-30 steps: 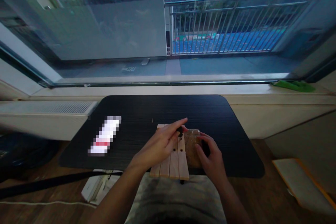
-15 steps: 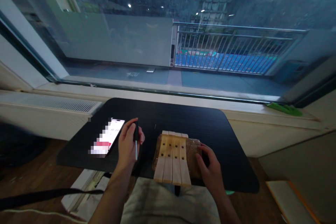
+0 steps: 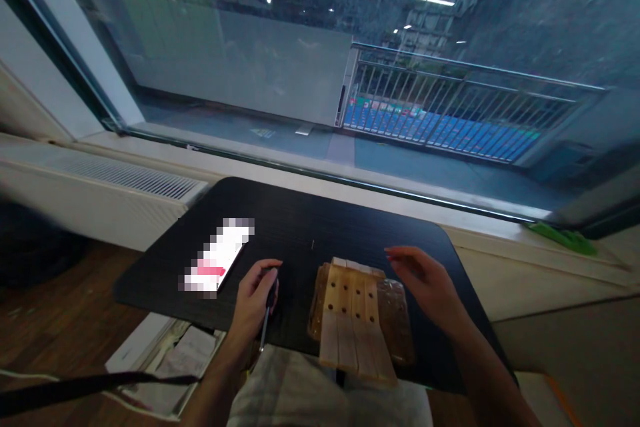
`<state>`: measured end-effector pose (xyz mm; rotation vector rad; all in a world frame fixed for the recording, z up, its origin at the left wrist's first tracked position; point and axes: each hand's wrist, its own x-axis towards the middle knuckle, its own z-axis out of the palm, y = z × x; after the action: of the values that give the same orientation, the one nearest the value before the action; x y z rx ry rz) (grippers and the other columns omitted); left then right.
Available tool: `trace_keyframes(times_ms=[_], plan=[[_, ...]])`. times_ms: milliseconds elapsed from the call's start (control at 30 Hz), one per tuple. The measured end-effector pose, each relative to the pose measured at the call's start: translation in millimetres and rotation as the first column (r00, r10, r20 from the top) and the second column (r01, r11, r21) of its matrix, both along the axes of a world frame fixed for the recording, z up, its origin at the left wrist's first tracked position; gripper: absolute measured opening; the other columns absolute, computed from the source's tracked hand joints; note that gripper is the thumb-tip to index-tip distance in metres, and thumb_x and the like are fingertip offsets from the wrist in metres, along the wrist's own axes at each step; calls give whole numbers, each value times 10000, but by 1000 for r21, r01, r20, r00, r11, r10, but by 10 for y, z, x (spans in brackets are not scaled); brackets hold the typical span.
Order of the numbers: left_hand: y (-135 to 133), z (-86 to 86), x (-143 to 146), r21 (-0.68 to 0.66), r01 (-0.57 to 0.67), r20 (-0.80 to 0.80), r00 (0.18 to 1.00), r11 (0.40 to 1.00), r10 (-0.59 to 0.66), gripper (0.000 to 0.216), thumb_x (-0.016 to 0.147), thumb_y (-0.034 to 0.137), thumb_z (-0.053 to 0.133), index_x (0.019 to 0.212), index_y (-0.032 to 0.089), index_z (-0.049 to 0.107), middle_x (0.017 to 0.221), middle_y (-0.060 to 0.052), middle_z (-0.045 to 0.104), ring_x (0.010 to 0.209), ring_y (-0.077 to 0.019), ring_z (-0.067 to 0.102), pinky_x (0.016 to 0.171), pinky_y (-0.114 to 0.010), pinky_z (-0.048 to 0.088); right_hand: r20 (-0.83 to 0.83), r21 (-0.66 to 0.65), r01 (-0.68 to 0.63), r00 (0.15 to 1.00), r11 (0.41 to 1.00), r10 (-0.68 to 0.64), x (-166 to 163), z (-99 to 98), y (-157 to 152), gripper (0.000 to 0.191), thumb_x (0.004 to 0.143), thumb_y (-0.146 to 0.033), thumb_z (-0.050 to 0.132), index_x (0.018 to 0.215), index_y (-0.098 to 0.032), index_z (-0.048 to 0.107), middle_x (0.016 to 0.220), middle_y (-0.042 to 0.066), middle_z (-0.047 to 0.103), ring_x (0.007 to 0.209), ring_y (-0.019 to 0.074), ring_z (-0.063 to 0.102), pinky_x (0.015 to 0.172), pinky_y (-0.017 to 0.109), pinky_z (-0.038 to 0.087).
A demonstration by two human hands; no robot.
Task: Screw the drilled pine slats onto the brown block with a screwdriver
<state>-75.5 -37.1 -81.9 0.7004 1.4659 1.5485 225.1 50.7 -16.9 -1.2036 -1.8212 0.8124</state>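
My left hand [image 3: 253,300] is closed around the dark handle of a screwdriver [image 3: 265,330], whose metal shaft points down towards my lap. To its right, several pale wooden slats [image 3: 353,343] lie side by side, with two rows of dark round holes across them. Under the slats is a brown block [image 3: 398,320] that looks wrapped in shiny clear film. My right hand [image 3: 435,290] is just right of the block, apart from it, with fingers stretched out and nothing in them. A tiny thin metal piece [image 3: 313,244], perhaps a screw, lies behind the slats.
A lit phone [image 3: 220,260], partly blurred out, lies on the left of the black table [image 3: 280,213]. Behind the table run a window sill and a large window. A white radiator [image 3: 145,180] stands at left, and a box of papers [image 3: 170,360] sits below the table edge.
My right hand has let go of the brown block and lifted away to the right. The screwdriver in my left hand has tilted, and the view has shifted and turned slightly.
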Motion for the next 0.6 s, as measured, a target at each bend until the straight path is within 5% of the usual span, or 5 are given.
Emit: trace_keyframes(times_ms=[133,233,400,600], plan=[[-47,1,17,-9,25,5,1000,1000,-25,409,756,507,709,999,180,668,606,61,526,466,-100,480,373,-184,344,195,16,-306,935,952,297,-550,338,379,199,885,-259,594,993,-216,756,939,58,769,812,176,695,758,317,558],[-66,24,30,-5,34,2,999,999,-34,410,764,513,706,991,175,667,595,62,523,462,-95,470,393,-187,347,401,-39,-508,781,861,479,-950,390,622,243,871,-130,579,982,-210,779,937,47,769,790,149,680,738,277,524],[-73,34,40,-10,40,-13,999,999,-40,409,761,519,717,968,169,671,529,74,495,420,-90,428,397,-195,332,675,-188,-657,453,730,582,-1389,203,915,311,812,-33,602,951,-215,814,963,47,793,912,189,715,840,288,509],[-86,41,23,-6,32,45,998,999,-32,417,746,539,737,947,180,669,500,70,507,386,-95,413,363,-199,296,705,-197,-729,358,655,612,-1506,-34,1068,300,808,-63,640,933,-259,828,917,24,792,864,192,710,803,288,508]])
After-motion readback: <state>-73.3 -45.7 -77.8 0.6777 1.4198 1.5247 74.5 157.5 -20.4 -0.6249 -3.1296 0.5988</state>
